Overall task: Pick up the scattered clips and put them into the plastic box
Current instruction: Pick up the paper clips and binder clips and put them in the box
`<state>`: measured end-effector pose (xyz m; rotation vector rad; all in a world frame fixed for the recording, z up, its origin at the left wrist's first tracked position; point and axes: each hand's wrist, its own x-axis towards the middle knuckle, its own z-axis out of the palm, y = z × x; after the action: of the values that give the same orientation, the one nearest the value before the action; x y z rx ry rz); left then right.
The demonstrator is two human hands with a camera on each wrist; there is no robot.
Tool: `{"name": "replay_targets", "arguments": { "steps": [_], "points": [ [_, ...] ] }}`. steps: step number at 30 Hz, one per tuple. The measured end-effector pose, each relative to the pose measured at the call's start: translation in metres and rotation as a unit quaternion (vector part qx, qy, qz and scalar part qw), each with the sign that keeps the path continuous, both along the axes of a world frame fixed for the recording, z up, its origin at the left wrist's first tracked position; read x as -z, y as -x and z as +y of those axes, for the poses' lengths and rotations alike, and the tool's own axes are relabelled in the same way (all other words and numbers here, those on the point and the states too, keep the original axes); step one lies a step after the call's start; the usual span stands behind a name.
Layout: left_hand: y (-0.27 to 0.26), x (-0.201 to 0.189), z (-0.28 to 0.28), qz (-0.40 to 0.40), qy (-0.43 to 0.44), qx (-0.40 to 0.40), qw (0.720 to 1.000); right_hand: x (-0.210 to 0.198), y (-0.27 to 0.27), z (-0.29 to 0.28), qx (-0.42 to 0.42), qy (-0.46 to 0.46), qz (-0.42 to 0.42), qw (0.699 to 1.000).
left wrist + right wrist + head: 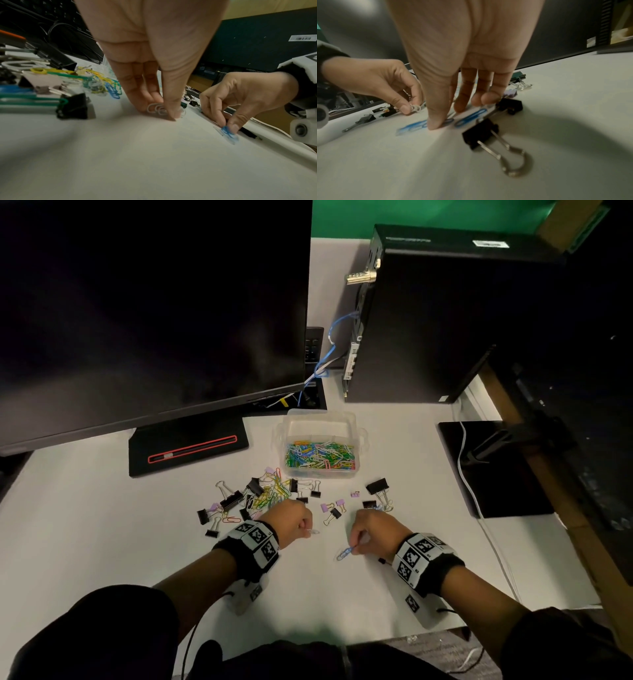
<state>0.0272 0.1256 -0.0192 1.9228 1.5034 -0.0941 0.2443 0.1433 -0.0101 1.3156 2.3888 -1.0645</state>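
Note:
A clear plastic box point(346, 422) holding several coloured paper clips stands behind a scatter of paper clips point(270, 491) and black and lilac binder clips on the white table. My left hand point(308, 530) pinches a white paper clip point(155, 108) at the table surface, thumb against fingers point(164, 113). My right hand point(356, 544) pinches a blue paper clip point(344, 553) low on the table; the right wrist view shows its thumb point(435, 121) on blurred blue clips point(471, 117). Each wrist view also shows the other hand: the right hand point(229, 125) and the left hand point(412, 106).
A black binder clip point(481, 134) lies just right of my right thumb, others point(376, 486) sit further back. A monitor and its stand point(188, 446) are at the back left, a black computer case point(428, 320) at the back right, a black pad point(493, 470) with a white cable to the right.

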Motion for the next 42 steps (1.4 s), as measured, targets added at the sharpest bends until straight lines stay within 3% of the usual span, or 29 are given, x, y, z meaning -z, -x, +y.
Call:
{"name": "replay_targets", "arguments": {
  "steps": [8,13,17,21,27,35,42],
  "points": [
    [0.003,-0.005,0.008,-0.01,0.001,-0.015,1.0,0.0,0.002,0.001,-0.025,0.007,-0.007,1.0],
    [0.009,-0.008,0.014,-0.019,-0.002,-0.039,0.999,-0.001,0.0,0.006,0.034,0.022,0.05,0.998],
    [0.012,-0.007,0.014,-0.021,0.002,-0.042,0.999,0.0,0.009,-0.005,-0.021,0.082,0.06,0.995],
    [0.011,-0.012,0.022,-0.019,-0.004,-0.037,0.999,0.005,0.013,-0.008,-0.038,0.028,0.034,0.998],
    [0.015,-0.034,0.054,-0.042,-0.05,-0.092,0.994,0.006,0.011,-0.012,-0.009,0.007,0.05,0.999],
    [0.015,-0.039,0.101,-0.054,-0.046,-0.189,0.979,0.01,0.014,-0.016,-0.064,-0.006,0.017,0.998],
    [0.004,-0.027,0.103,-0.057,-0.087,-0.154,0.983,0.005,0.01,-0.007,0.002,0.028,0.059,0.998]
  ]
}}
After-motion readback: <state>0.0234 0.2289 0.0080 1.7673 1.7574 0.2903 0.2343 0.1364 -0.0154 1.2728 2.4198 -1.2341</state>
